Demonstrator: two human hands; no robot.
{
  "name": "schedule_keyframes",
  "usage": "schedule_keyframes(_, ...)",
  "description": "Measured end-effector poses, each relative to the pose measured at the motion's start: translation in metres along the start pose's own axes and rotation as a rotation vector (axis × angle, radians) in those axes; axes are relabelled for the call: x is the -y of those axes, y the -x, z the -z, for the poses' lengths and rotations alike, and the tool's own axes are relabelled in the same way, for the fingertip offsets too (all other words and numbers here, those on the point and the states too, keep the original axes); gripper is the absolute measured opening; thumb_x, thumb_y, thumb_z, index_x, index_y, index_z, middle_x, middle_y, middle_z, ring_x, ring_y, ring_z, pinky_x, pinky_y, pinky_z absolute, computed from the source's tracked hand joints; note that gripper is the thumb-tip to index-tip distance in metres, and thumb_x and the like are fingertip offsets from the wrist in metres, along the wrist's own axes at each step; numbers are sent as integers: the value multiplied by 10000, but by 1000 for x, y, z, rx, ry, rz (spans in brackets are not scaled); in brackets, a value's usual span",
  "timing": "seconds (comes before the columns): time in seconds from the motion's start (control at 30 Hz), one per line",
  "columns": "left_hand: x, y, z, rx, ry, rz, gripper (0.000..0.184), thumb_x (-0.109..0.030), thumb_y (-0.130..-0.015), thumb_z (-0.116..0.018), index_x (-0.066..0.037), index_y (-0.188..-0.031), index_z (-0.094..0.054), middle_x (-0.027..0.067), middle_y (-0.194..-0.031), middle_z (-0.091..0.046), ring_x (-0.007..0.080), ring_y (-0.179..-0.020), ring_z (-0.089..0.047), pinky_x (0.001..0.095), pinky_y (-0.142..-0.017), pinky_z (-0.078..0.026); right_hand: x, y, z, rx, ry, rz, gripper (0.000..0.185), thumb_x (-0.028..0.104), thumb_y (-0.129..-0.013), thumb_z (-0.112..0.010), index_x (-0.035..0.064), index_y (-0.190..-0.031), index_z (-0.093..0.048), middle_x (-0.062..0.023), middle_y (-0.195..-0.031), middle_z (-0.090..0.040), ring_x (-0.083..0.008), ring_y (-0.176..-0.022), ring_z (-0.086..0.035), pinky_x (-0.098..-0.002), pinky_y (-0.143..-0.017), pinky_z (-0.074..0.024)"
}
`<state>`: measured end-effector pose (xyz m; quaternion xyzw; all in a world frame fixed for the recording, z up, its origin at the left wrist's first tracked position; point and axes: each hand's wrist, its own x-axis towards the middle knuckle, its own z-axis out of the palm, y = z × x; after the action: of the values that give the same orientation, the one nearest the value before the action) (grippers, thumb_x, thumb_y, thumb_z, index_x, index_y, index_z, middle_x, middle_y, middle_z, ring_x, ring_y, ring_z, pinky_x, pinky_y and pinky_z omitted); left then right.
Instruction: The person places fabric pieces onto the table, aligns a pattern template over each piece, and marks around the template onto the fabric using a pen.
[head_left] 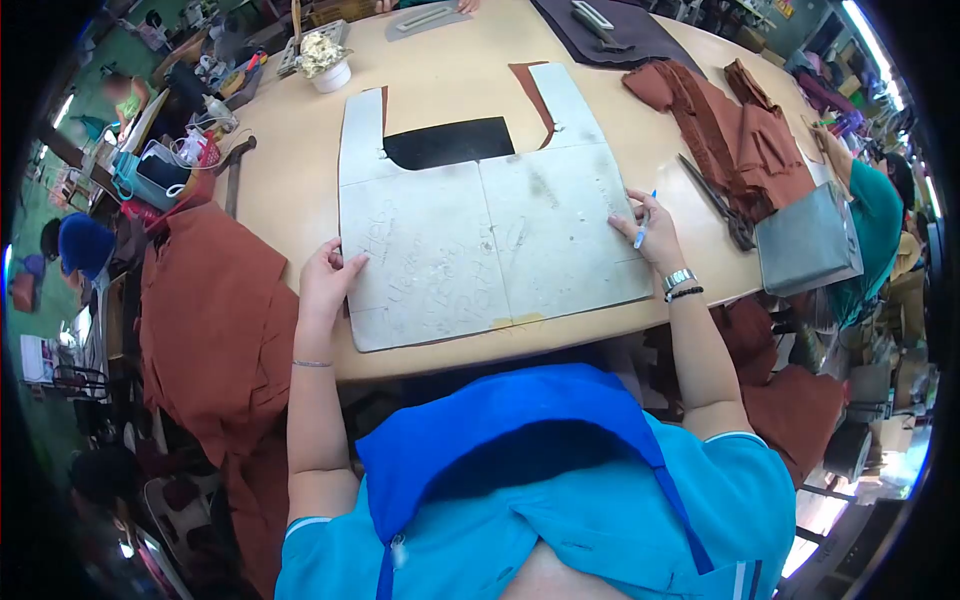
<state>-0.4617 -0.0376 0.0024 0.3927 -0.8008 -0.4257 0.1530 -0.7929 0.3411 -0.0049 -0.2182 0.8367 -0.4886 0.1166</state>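
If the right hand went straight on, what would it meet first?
The right hand would meet the grey board first; it seems to touch its edge, though depth is unclear.

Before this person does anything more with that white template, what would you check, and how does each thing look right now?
1. Template lying flat: ok, as far as this view shows.
2. Left hand on the template's left edge: ok.
3. Right hand at the opposite edge, with the pen in it: ok.
4. Brown cloth fully hidden by the template: not ok; some shows inside the far right prong.
5. Cloth smooth underneath: cannot tell; the template covers it.
6. Scissors apart from the template: ok; they lie off to its right.
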Motion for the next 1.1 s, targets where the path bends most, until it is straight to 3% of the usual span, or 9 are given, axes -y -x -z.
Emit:
schedule_keyframes(0.2,-6,0,0,-44,-110,-3,621,-218,-781,-785,23,-1303,-549,21,-731,-567,109,-654,-546,274,-604,-467,-10,-1,-6,-4,-125,-22,637,208,-723,-864,27,-1265,-584,6,-782,-582,-84,-674,-541,-242,-610,-473)
schedule_keyframes(0.3,-14,2,1,-38,-130,7,630,-223,-778,-787,18,-1309,-547,31,-741,-581,117,-667,-563,277,-623,-478,-3,1,-2,-17,98,20,639,238,-715,-868,31,-1255,-596,11,-770,-569,-87,-680,-534,-248,-610,-474)
schedule_keyframes(0.7,-12,-3,3,-17,-261,1,607,-258,-780,-781,-2,-1288,-569,58,-772,-629,147,-691,-608,303,-653,-501,-8,-16,0,34,204,-20,649,356,-680,-876,56,-1200,-629,-10,-763,-560,-123,-705,-549,-283,-661,-487)
schedule_keyframes(0.9,-33,-1,5,14,-465,55,558,-316,-793,-759,-40,-1252,-601,36,-759,-626,153,-723,-624,331,-676,-505,15,-15,5,59,407,-21,672,386,-675,-869,59,-1214,-635,-125,-968,-685,-244,-852,-659,-347,-781,-520)
schedule_keyframes(1.0,-46,3,5,21,-597,70,538,-351,-800,-746,-70,-1240,-616,15,-756,-617,149,-721,-623,335,-670,-501,29,-11,9,84,424,-31,670,389,-682,-862,54,-1217,-637,-179,-1072,-683,-296,-935,-670,-364,-837,-519)
schedule_keyframes(1.1,-32,-2,8,5,-534,31,543,-350,-793,-757,-74,-1239,-618,-2,-752,-604,132,-707,-604,316,-650,-491,-6,-26,17,98,303,-109,608,344,-712,-856,55,-1203,-642,-136,-962,-694,-224,-865,-669,-327,-803,-531)
